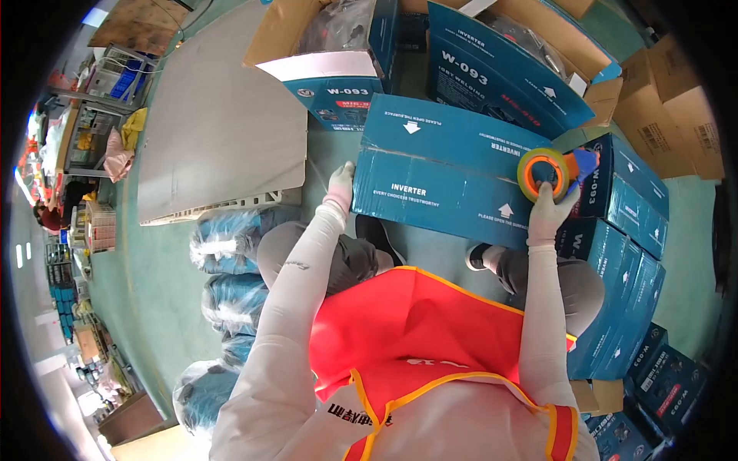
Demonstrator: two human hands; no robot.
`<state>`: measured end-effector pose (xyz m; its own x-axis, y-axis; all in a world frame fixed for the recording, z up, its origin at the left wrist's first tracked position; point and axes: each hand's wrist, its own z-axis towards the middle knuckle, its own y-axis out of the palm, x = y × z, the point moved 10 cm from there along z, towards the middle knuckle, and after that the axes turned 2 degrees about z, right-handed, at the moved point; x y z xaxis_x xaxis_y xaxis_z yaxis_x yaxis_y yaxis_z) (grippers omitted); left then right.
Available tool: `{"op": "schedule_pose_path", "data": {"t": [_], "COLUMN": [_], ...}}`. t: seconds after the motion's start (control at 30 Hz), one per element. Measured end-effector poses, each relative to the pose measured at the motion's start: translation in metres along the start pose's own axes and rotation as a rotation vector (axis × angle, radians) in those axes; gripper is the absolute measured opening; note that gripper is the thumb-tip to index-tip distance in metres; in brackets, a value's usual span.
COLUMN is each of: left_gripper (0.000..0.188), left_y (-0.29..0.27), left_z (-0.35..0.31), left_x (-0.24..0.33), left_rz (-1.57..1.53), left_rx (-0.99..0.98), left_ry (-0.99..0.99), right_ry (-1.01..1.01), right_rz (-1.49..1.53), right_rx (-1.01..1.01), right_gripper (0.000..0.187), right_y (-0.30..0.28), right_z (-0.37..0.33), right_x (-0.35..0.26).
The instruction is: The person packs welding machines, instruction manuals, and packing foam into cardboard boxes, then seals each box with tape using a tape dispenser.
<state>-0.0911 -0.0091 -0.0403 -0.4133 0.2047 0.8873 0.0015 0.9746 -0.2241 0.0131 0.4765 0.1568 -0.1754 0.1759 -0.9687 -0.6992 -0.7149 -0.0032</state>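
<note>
1. Teal carton (434, 173), rectangular cardboard, sat just beyond your feet.
2. Your left hand (340, 184) touched its left end; I couldn't tell its grip.
3. Your right hand (550, 215) clasped the ring-shaped tape dispenser (566, 170).

1. Closed blue carton (442, 184): underside not visible; right edge partly hidden by tape dispenser (573, 165).
2. Right hand (550, 209): on the dispenser; full finger placement not visible.
3. Left hand (339, 187): at carton's left end; palm side hidden, hold indeterminate.
4. Left shoe (378, 237): partly covered by carton.
5. Far open carton (338, 94): cut by upper edge; plastic-covered contents unidentifiable.
6. Wrapped blue bundles (237, 240), left: glare obscures contents; some partly behind left sleeve (296, 284).
7. Far-left shelves (94, 138): items blurred, too small.
8. Near-right cartons (669, 384): cropped by dark lens rim.
</note>
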Motion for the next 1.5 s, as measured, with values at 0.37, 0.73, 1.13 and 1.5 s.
{"op": "schedule_pose_path", "data": {"t": [0.37, 0.73, 1.13, 1.5], "left_gripper": [0.052, 0.084, 0.079, 0.038], "left_y": [0.086, 0.141, 0.157, 0.134], "left_z": [-0.043, -0.031, -0.069, -0.039], "left_x": [0.247, 0.253, 0.251, 0.204], "left_rz": [0.916, 1.402, 1.377, -0.356], "left_rx": [0.258, -0.026, -0.015, -0.219], "left_ry": [0.957, 0.755, 0.896, 0.103], "right_ry": [-0.091, -0.107, -0.146, -0.330], "right_rz": [-0.072, -0.136, -0.233, -0.518], "right_rx": [-0.036, 0.001, -0.071, -0.829], "right_gripper": [0.058, 0.056, 0.057, 0.062], "right_y": [0.012, 0.005, 0.017, 0.096], "right_z": [0.001, -0.003, -0.008, 0.003], "right_x": [-0.008, -0.014, -0.022, -0.073]}}
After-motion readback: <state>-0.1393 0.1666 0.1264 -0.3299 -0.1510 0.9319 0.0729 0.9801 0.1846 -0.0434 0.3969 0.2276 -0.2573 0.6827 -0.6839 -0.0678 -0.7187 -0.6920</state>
